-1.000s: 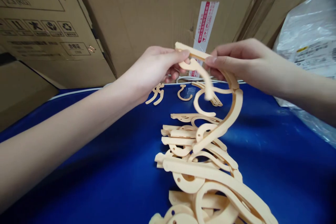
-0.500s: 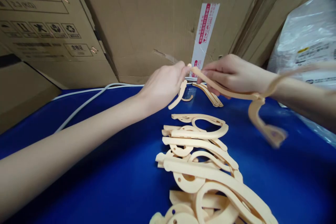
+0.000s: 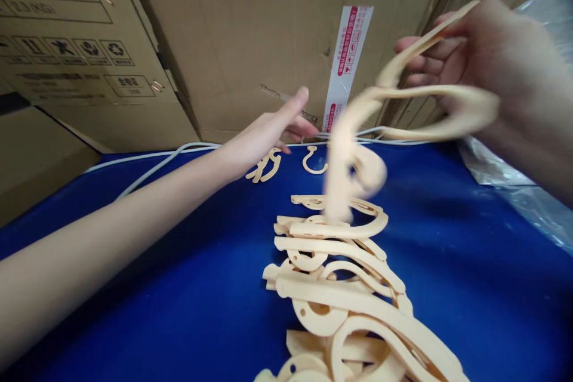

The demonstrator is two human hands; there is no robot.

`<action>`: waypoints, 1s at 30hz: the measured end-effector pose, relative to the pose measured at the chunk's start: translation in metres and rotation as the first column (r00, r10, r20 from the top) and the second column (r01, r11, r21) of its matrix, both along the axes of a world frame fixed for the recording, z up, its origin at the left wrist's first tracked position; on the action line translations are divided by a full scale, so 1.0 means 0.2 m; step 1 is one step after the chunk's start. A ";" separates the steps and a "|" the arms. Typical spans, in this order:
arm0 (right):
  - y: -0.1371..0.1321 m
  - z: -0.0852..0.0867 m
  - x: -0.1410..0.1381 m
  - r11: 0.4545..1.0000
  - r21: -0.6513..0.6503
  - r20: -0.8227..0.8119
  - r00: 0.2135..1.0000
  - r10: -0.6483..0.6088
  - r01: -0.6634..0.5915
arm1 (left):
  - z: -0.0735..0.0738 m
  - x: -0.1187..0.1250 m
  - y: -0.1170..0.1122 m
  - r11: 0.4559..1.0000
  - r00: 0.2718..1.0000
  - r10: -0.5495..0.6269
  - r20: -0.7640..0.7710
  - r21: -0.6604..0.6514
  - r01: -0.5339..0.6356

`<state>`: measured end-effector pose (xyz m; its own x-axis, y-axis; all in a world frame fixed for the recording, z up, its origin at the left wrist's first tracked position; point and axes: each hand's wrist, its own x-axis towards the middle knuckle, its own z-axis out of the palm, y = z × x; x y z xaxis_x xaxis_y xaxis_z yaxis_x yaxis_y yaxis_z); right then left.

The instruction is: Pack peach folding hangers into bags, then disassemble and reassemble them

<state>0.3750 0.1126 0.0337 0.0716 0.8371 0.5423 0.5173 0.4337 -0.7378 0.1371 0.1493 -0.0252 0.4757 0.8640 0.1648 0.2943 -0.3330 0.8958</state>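
Observation:
My right hand (image 3: 474,65) is raised at the upper right, its fingers curled about a beige folding hanger (image 3: 342,149). The hanger is smeared by motion; its curved arms dangle in front of the hand and over the back of the pile. My left hand (image 3: 273,128) reaches to the far edge of the blue surface, thumb up and fingers apart, holding nothing. Just below it lie small curved beige pieces (image 3: 267,168). A beige hook (image 3: 311,161) rests to their right. Down the middle runs a pile of similar folding hangers (image 3: 340,250), stacked overlapping.
Cardboard boxes (image 3: 250,54) wall off the back, and another box (image 3: 58,101) stands at the left. A white cable (image 3: 156,162) runs along the far edge of the blue surface (image 3: 179,286). Clear plastic wrapping (image 3: 537,215) lies at the right.
My right hand has risen to the right and nearer, swinging the hanger over the pile. My left hand has opened, letting go of the hanger's end. Small pieces now lie farther left.

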 end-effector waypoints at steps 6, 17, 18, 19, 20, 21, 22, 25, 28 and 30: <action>0.01 -0.10 0.01 0.993 0.003 -0.190 0.975 0.113 -0.114 | 0.09 0.05 -0.10 0.958 0.931 -0.050 0.362 -0.245 0.147; -0.04 -0.22 -0.04 0.934 0.355 0.905 0.272 -0.328 -0.053 | 0.05 0.06 -0.17 0.702 0.912 -0.098 0.399 -0.622 0.347; -0.04 -0.23 -0.02 0.936 0.336 0.920 0.249 -0.303 -0.105 | 0.05 0.06 -0.17 0.657 0.911 -0.088 0.404 -0.664 0.358; -0.04 -0.23 -0.01 0.942 0.307 0.932 0.243 -0.268 -0.139 | 0.05 0.05 -0.18 0.620 0.910 -0.090 0.404 -0.692 0.369; -0.04 -0.24 -0.01 0.950 0.276 0.939 0.254 -0.233 -0.149 | 0.05 0.05 -0.18 0.596 0.911 -0.100 0.400 -0.710 0.377; -0.05 -0.24 -0.01 0.961 0.239 0.941 0.278 -0.193 -0.140 | 0.06 0.05 -0.17 0.581 0.914 -0.114 0.389 -0.720 0.379; -0.05 -0.25 -0.01 0.973 0.191 0.938 0.317 -0.142 -0.130 | 0.06 0.05 -0.17 0.578 0.920 -0.131 0.370 -0.725 0.375; -0.07 -0.25 -0.03 0.990 -0.086 0.822 0.554 0.136 -0.116 | 0.06 0.05 -0.15 0.717 0.968 -0.178 0.177 -0.651 0.251; -0.04 -0.25 0.00 0.886 -0.448 0.414 0.850 0.324 -0.119 | 0.01 0.03 -0.11 0.920 0.992 -0.073 -0.100 -0.392 0.028; 0.00 -0.26 0.06 0.825 -0.561 0.284 0.919 0.271 -0.070 | -0.03 0.00 -0.07 0.968 0.974 0.024 -0.223 -0.239 -0.079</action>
<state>0.3869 0.1121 -0.0180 -0.2027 0.9789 -0.0274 0.7306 0.1326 -0.6698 0.1361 0.1355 -0.0320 0.4301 0.8890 -0.1568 0.5015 -0.0909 0.8604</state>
